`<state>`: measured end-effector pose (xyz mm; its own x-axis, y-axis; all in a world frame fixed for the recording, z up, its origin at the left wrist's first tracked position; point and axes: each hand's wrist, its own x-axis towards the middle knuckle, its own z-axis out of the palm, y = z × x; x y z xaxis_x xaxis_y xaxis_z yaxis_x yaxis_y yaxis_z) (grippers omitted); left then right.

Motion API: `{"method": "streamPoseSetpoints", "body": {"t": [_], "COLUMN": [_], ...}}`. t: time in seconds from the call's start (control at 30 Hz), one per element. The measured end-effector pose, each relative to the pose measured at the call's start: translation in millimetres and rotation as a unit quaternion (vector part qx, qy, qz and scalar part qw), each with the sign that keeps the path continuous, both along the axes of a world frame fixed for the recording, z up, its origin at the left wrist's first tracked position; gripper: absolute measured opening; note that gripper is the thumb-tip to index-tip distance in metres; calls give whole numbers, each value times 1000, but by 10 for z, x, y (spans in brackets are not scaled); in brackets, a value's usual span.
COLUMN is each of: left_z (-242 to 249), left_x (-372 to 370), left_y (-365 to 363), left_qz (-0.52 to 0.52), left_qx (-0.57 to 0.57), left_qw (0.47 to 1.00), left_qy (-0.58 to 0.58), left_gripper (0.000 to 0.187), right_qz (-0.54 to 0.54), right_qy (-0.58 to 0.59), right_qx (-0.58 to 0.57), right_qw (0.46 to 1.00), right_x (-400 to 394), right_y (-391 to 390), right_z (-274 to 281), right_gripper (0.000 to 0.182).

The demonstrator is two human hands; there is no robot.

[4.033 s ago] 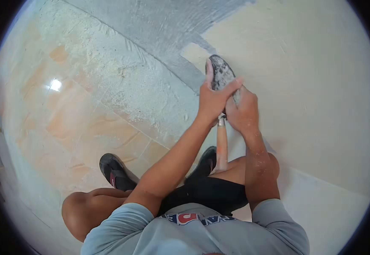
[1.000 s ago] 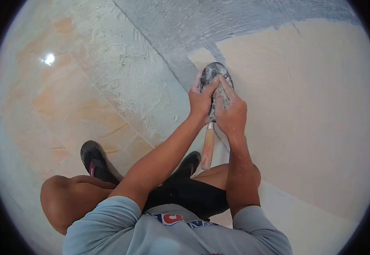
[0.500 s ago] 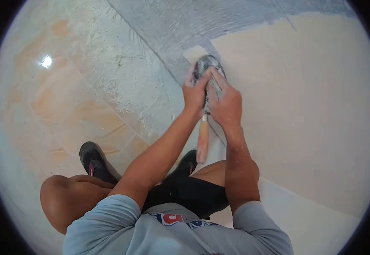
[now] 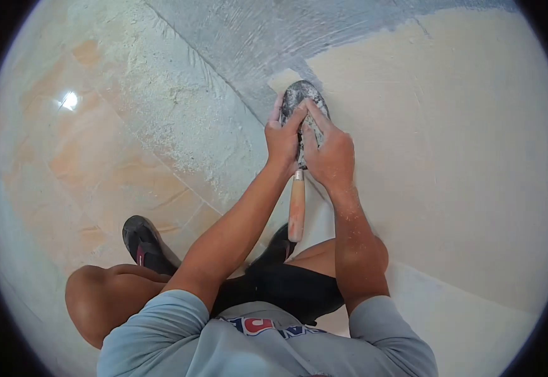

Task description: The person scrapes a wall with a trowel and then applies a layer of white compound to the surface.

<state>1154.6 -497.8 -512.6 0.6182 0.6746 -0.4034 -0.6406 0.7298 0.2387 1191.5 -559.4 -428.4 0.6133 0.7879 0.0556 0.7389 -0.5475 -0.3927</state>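
A trowel [image 4: 296,213] with a wooden handle and a dark, rounded blade lies against the wall surface, its handle pointing back toward my body. White and grey smears cover the blade. My left hand [image 4: 282,141] grips the blade's left edge, thumb on top and fingers along the far side. From the right, my right hand [image 4: 335,152] presses on the same blade with its fingers, the fingertips meeting my left thumb. Neither hand is on the handle. Just beyond the blade tip is a small cream patch [image 4: 283,80] on the grey surface.
Smooth cream coating [image 4: 450,151] covers the surface on the right, bordered above by bare grey, scratched plaster [image 4: 255,31]. Pale dust and crumbs [image 4: 167,119] lie along the base on the tiled floor [image 4: 98,151]. My shoes [image 4: 143,242] stand below my arms.
The view has shifted slightly, and the hands and trowel appear a little farther left in it. Both hands keep the same hold on the blade.
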Motion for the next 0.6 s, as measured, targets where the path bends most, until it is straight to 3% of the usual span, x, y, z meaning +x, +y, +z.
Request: {"method": "streamPoseSetpoints", "body": {"t": [0.17, 0.3, 0.37, 0.47, 0.6], "left_z": [58, -110, -147, -220, -159], "left_x": [33, 81, 73, 49, 133], "left_y": [-90, 24, 131, 51, -137], "left_qz": [-9, -7, 28, -14, 7], "left_qx": [-17, 53, 29, 83, 50], "left_qw": [999, 996, 999, 995, 997], "left_qy": [31, 70, 18, 52, 66], "left_gripper": [69, 70, 70, 72, 75], "right_qz": [21, -16, 1, -17, -21], "right_qy": [-50, 5, 6, 4, -7], "right_qx": [-13, -44, -18, -42, -51], "right_qw": [998, 999, 1000, 999, 998], "right_x": [0, -20, 12, -45, -1], "right_y": [-12, 135, 203, 96, -20], "right_z": [59, 109, -8, 18, 64], "right_gripper": [46, 45, 45, 44, 45]}}
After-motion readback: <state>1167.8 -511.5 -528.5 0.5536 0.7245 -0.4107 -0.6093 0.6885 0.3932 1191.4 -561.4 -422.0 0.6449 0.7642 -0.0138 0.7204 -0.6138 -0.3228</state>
